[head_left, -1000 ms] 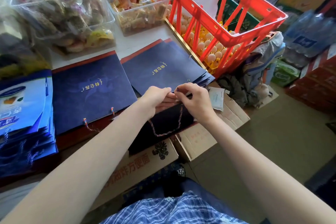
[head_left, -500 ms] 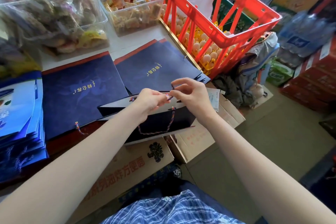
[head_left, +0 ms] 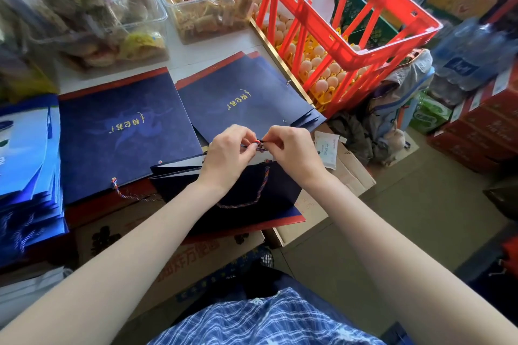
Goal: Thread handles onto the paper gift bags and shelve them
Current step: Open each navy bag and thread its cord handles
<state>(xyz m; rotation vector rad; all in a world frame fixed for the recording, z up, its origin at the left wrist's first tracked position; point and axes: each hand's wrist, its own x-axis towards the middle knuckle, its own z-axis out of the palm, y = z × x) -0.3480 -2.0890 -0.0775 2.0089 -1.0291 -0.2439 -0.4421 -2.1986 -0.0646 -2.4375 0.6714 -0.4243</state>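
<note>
A dark navy paper gift bag (head_left: 241, 199) lies partly opened at the table's front edge, its mouth toward me. A twisted multicolour cord handle (head_left: 252, 199) hangs in a loop across its near face. My left hand (head_left: 228, 154) and my right hand (head_left: 294, 148) meet above the bag's top edge, and both pinch the end of a cord (head_left: 259, 144) between fingertips. Two flat navy bags with gold lettering lie behind: one on the left (head_left: 126, 131) with a cord end trailing at its corner, one a stack on the right (head_left: 244, 98).
A pile of blue printed bags (head_left: 25, 165) sits at the left. Clear tubs of snacks (head_left: 84, 8) stand at the back. A red crate (head_left: 344, 17) sits over trays of eggs on the right. Cardboard boxes (head_left: 179, 255) stand under the table edge.
The bag has opened up from flat and slid toward me. Both hands stayed together at its top edge, working the cord end. The view has shifted slightly.
</note>
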